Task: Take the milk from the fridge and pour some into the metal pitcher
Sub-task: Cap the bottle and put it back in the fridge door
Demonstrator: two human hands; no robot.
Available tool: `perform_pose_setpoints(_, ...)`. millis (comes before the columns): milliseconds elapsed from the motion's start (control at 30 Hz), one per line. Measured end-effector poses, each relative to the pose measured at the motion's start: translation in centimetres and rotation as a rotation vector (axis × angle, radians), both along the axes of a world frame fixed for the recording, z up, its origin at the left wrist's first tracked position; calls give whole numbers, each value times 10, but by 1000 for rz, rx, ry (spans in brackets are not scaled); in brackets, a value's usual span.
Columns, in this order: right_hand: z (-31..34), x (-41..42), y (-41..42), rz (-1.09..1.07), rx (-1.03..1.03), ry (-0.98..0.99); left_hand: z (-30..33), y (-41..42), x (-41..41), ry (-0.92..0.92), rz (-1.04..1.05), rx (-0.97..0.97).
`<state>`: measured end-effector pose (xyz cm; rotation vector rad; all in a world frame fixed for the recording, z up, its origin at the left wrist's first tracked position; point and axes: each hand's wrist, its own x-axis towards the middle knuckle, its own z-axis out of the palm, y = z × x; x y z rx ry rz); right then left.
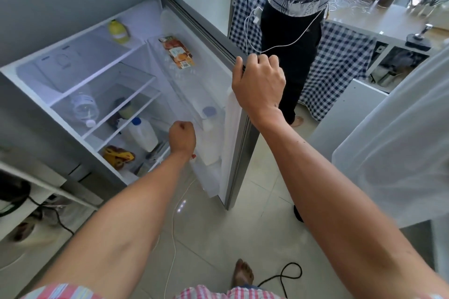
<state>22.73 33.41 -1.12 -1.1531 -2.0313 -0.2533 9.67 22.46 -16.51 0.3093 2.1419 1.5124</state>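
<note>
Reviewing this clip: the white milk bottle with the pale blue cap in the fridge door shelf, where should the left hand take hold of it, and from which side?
Best at the shoulder just under the cap of the milk bottle, from the open fridge side. It stands upright in the door shelf, whose rail seems to hide its lower body. The left hand is beside it with curled fingers; the right hand grips the door edge.

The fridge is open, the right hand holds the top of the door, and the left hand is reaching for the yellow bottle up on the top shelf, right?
Not quite. The right hand does hold the open fridge door, but the head view shows the left hand down low by the white milk bottle in the door, far from the yellow bottle.
</note>
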Motion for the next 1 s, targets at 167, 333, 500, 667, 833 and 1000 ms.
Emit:
perform_pose_setpoints(167, 8, -13, -37, -13, -71, -100, 44, -34, -16, 114, -8, 77)
perform_pose_setpoints(333, 14, -38, -86, 7, -157, -207, 77, -73, -28, 210, -20, 121)
perform_pose_setpoints(500, 26, -63, -132, 139, -343, -145, 91, -106, -45, 206, 5, 116)
perform_pose_setpoints(667, 30, -90, -140, 405, -582, -1, 100, -130, -67, 154, 17, 101)
perform_pose_setpoints(833, 12, -123, -107, 669, -653, 32, 100, -142, -105, 110, 95, 122)
perform_pose_setpoints(1000, -11, -152, -76, 831, -508, -171, 106, -149, -127, 203, 339, 0)
